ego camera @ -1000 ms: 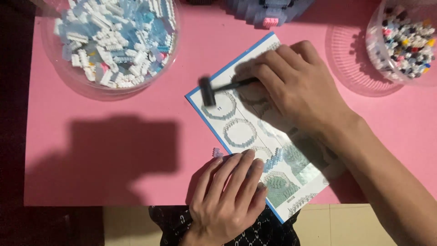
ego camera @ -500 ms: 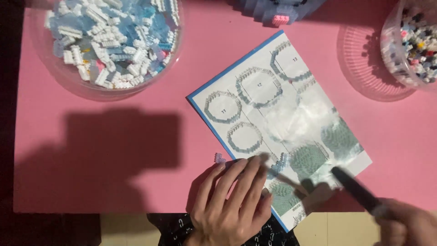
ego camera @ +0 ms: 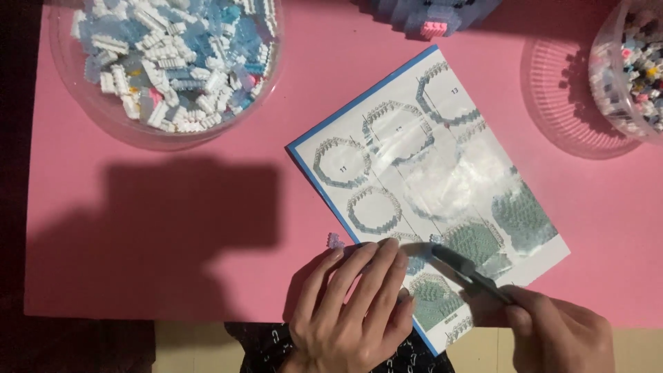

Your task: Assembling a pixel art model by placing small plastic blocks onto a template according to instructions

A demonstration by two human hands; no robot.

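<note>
Booklet: blue-edged paper picture booklet (ego camera: 442, 179) lies on the pink worktop (ego camera: 173, 207), under both hands.
Left hand (ego camera: 352, 304): spread flat, pressing the booklet's corner.
Right hand (ego camera: 559, 335): pinches thin grey tweezers (ego camera: 469, 271), tip holding a tiny pale block (ego camera: 436, 239).

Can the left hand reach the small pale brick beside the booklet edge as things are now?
Probably yes. The left hand lies flat just below the small pale brick, and only bare pink table lies between them.

Open pink table (ego camera: 173, 228) left of instruction sheet (ego camera: 428, 179); brick bowls (ego camera: 173, 62) along far edge.
</note>
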